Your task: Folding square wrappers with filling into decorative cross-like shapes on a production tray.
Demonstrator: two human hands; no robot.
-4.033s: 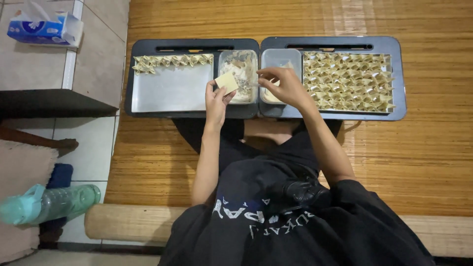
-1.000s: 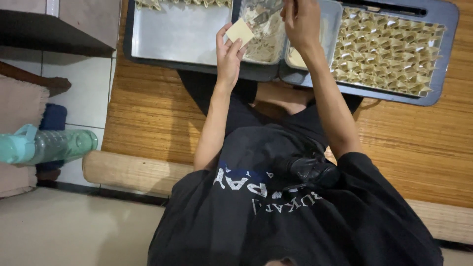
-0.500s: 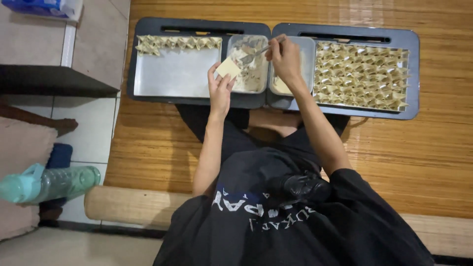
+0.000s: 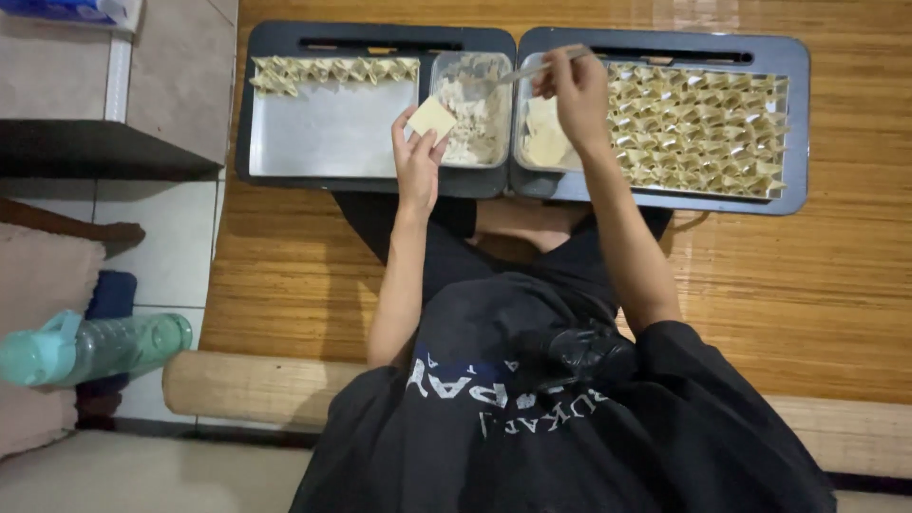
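Observation:
My left hand (image 4: 416, 160) holds a flat square dumpling wrapper (image 4: 431, 119) just in front of a clear tub of pale filling (image 4: 472, 106). My right hand (image 4: 575, 90) grips a metal spoon (image 4: 525, 70) whose tip reaches into that tub. A second tub with a stack of wrappers (image 4: 545, 135) sits under my right wrist. The left tray (image 4: 328, 128) carries one row of folded dumplings (image 4: 332, 70) along its far edge. The right tray (image 4: 788, 142) is packed with several rows of folded dumplings (image 4: 698, 128).
Both trays lie on a woven bamboo mat (image 4: 798, 285). A green water bottle (image 4: 90, 347) lies on the tiled floor at the left, near a dark low shelf (image 4: 95, 152). A rolled mat edge (image 4: 247, 385) runs beside my left elbow.
The view has steadied over the trays. My right hand has lifted the spoon from the wrapper side toward the filling tub, while my left hand keeps the wrapper.

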